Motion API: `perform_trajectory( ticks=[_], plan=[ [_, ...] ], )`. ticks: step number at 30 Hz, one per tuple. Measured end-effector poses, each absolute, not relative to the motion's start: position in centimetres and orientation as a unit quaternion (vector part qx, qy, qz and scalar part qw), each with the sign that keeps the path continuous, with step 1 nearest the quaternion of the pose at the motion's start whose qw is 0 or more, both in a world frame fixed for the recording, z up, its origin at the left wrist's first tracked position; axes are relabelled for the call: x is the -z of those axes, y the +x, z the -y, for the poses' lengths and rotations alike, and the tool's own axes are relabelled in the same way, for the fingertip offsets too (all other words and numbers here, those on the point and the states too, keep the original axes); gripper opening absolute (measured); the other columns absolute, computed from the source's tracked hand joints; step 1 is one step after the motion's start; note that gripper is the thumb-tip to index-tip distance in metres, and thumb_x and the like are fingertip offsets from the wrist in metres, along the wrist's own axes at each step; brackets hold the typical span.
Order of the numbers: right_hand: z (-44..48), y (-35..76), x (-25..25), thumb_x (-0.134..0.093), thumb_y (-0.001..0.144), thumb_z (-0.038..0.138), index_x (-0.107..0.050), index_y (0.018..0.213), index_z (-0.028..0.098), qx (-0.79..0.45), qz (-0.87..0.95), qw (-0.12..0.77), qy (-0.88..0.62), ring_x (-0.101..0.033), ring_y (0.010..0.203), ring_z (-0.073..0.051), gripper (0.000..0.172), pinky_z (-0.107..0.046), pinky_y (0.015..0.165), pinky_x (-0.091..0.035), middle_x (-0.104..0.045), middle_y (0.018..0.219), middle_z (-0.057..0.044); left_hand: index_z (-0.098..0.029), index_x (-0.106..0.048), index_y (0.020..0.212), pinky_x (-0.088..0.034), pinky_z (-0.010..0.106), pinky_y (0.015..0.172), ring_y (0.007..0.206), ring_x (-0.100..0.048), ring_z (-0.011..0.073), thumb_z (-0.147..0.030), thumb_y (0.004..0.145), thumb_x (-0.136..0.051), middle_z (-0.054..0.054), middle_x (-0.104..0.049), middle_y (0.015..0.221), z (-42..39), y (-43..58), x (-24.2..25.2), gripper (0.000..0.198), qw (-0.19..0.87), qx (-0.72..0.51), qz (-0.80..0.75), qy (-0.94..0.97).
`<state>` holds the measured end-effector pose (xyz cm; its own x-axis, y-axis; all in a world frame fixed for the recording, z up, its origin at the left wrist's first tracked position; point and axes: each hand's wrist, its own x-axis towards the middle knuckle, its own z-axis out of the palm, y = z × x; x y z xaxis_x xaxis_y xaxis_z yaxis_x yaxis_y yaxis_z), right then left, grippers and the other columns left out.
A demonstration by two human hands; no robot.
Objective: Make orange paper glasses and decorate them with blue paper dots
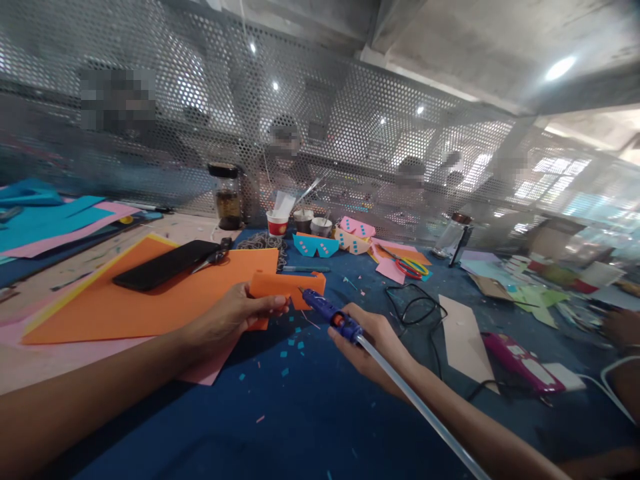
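Between the thumb and fingers of my left hand [245,308] is an orange paper cutout [307,283], held up above the blue table. My right hand [370,337] grips a blue glue gun [325,310], with a long clear glue stick [420,403] sticking out of its back end. The gun's nozzle points left and is at the orange cutout; whether it touches the paper I cannot tell. Small blue paper squares [285,353] lie scattered on the table below. Behind the cutout stand a blue paper mask [315,245] and a peach one [353,241], both with small squares on them.
Orange sheets [150,313] lie at left, bearing a black phone [167,265] and small scissors [215,253]. Paper cups [277,223] and a lidded jar [229,200] stand along the perforated metal screen [340,147]. Colourful scissors [413,268], a black cable [435,333] and a magenta device [523,360] lie at right. Another person's hand [620,327] is at far right.
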<state>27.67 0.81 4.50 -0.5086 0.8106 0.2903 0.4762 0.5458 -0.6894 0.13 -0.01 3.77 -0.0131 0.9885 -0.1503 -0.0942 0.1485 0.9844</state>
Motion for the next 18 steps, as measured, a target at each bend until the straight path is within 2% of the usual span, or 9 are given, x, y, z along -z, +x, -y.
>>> perform_trajectory(
  ticks=[6,12,18],
  plan=[
    [-0.89,27.71,-4.4,-0.068,0.092,0.027,-0.057,0.089,0.022,-0.261,0.831,0.306,-0.385,-0.044,0.058,-0.011,0.012,-0.022,0.056,-0.033,-0.051,0.068,0.007,-0.022,-0.083,0.092,-0.054,0.034,0.083,0.095,-0.071,0.0251,-0.049,0.069,-0.099,0.006,-0.081,0.095,0.16,0.34,-3.98,0.039,0.552,-0.491,-0.523,0.426],
    [-0.91,27.67,-4.28,-0.067,0.093,0.031,-0.056,0.089,0.023,-0.257,0.83,0.303,-0.393,-0.044,0.057,-0.01,0.015,-0.021,0.054,-0.031,-0.051,0.067,0.007,-0.021,-0.083,0.096,-0.055,0.036,0.085,0.098,-0.073,0.0278,-0.049,0.07,-0.098,0.009,-0.082,0.1,0.23,0.31,-3.99,0.041,0.548,-0.492,-0.52,0.433],
    [-0.99,27.72,-4.26,-0.067,0.094,0.031,-0.055,0.088,0.023,-0.25,0.836,0.301,-0.384,-0.044,0.058,-0.01,0.016,-0.021,0.056,-0.032,-0.051,0.068,0.007,-0.023,-0.084,0.096,-0.054,0.033,0.08,0.096,-0.073,0.0262,-0.048,0.07,-0.098,0.008,-0.083,0.099,0.16,0.19,-3.78,0.039,0.545,-0.489,-0.521,0.438]
  ],
)
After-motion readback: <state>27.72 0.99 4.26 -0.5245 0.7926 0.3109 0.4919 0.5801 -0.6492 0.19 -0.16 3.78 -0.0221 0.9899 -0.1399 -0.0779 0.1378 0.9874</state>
